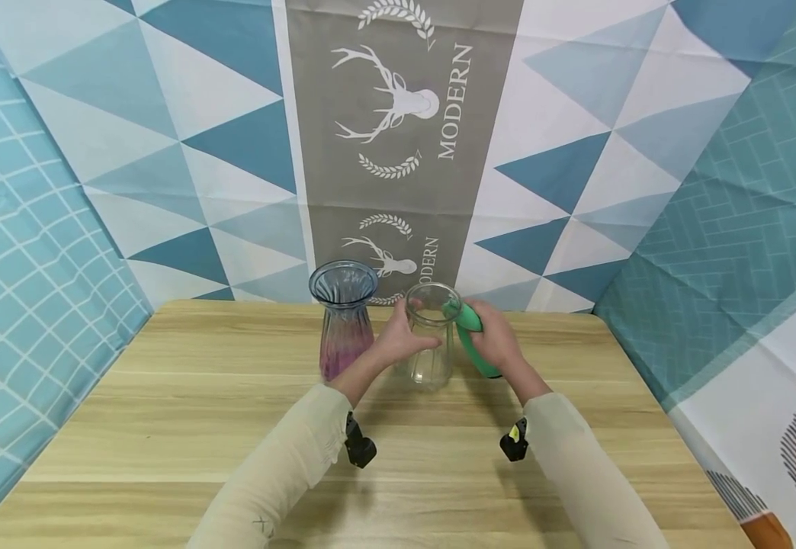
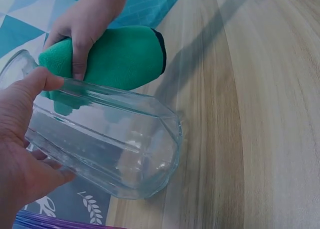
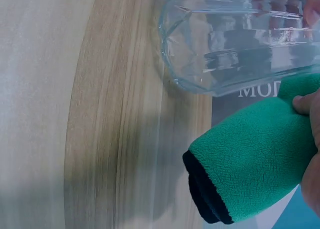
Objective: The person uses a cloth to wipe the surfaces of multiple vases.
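Note:
A clear glass vase (image 1: pixel 431 367) with a wide round rim stands near the back of the wooden table. My left hand (image 1: pixel 400 337) grips it around the upper part, thumb on one side and fingers on the other in the left wrist view. Beside it on the right, my right hand (image 1: pixel 496 337) holds a folded green cloth (image 3: pixel 255 154) with a black edge. The cloth's upper end is right at the vase's rim, and its lower end hangs down next to the glass. Part of the right hand's fingers is hidden behind the cloth.
Left of the clear vase stands a ribbed glass vase (image 1: pixel 345 335), bluish at the top and pink-purple below, close to my left hand. The wooden table (image 1: pixel 185 427) ends at a patterned cloth backdrop (image 1: pixel 398 191) behind both vases.

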### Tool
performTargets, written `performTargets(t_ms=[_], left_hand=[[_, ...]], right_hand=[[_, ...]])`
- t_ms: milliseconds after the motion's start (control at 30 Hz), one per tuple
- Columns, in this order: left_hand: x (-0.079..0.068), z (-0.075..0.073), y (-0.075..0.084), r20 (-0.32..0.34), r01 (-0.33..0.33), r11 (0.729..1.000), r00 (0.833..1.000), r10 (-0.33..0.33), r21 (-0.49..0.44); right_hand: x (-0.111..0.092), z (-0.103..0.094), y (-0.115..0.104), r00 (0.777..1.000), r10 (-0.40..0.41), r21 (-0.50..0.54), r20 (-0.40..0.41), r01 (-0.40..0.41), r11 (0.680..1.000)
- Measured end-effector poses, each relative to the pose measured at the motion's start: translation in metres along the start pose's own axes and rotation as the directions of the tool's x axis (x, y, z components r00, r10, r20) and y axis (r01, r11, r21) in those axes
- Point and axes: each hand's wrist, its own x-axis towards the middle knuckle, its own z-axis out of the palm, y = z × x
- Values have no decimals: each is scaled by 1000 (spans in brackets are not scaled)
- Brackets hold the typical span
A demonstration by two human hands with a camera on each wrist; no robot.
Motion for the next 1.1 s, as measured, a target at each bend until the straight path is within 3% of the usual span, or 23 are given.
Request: performTargets(t_ms=[433, 800, 1100], left_hand=[[4, -2, -4, 20, -83, 997, 996, 83, 4], [2, -1, -1, 33, -69, 997, 997, 69, -19], [3, -1, -2, 32, -60, 998, 998, 61, -25]], right_hand=[[1, 6, -2, 999, -51, -54, -16, 50, 997], [-8, 18, 8, 984, 60, -127, 167, -39, 991], [-11, 24, 17, 963, 40, -262, 267, 33, 965]])
